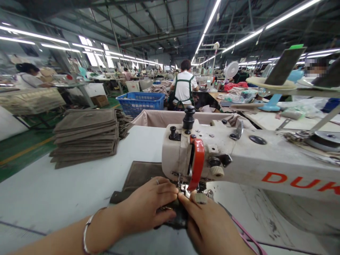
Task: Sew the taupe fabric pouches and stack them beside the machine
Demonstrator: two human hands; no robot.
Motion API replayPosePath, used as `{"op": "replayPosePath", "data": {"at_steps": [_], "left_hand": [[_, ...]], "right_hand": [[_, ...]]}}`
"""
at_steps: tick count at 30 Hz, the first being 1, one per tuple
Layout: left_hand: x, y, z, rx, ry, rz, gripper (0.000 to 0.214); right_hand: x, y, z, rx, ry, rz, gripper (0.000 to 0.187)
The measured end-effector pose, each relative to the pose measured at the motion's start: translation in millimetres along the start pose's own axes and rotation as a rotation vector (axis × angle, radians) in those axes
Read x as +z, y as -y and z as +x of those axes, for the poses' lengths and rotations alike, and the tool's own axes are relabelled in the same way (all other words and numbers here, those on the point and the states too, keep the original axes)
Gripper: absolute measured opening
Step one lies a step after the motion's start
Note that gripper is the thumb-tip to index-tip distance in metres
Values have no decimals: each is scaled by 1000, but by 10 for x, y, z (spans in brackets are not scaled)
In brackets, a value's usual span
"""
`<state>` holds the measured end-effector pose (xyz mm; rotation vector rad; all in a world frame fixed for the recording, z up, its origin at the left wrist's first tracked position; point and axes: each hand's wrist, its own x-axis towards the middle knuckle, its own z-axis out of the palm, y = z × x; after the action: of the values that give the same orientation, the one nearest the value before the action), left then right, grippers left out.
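Under the head of a white sewing machine (239,150) lies a dark brown fabric piece (143,173), flat on the table and partly covered by my hands. My left hand (146,203) grips its near edge, with fingers bent over it and thumb underneath, just left of the needle area. A small brass-coloured metal part (166,208) shows beside that thumb. My right hand (212,223) pinches the same piece at the presser foot, its index fingertip almost meeting the left fingers. Its lower fingers are partly hidden. Beside the right wrist lies a pink-handled tool (249,237), possibly scissors.
A tall stack of brown fabric pieces (85,138) stands at the table's left. Behind the machine is a cloth-lined bin (156,118), with a blue basket (143,101) beyond it. Thread cones (285,67) rise at right. A co-worker (184,86) sits ahead.
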<state>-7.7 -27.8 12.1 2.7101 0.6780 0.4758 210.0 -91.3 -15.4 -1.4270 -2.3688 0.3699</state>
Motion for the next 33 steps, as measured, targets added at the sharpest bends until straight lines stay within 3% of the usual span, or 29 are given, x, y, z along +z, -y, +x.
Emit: {"op": "replayPosePath", "data": {"at_steps": [4,8,12,17,21,24,28,33], "left_hand": [[34,-81,-19,-80,-23,65,30],[126,-148,-34,-189,-97,119,27],[191,-122,-21,-214,-123,66,31],[136,-124,18,-255,-125,-1,30],[6,-25,-13,-185,-46,-15,24],[-84,138,-52,-115,-20,-69,29],[-75,216,-36,-44,-75,-74,23],[67,59,2,-66,-189,-77,12]], "right_hand": [[-35,8,-7,-19,-31,50,50],[-159,0,-29,-5,-94,110,32],[-226,-17,-38,18,-103,103,24],[-227,-25,-3,53,-157,74,20],[-236,-59,23,71,-163,28,18],[-231,-87,17,72,-167,-10,5],[-201,-75,0,65,-205,-59,16],[-187,-5,20,0,-96,67,5]]}}
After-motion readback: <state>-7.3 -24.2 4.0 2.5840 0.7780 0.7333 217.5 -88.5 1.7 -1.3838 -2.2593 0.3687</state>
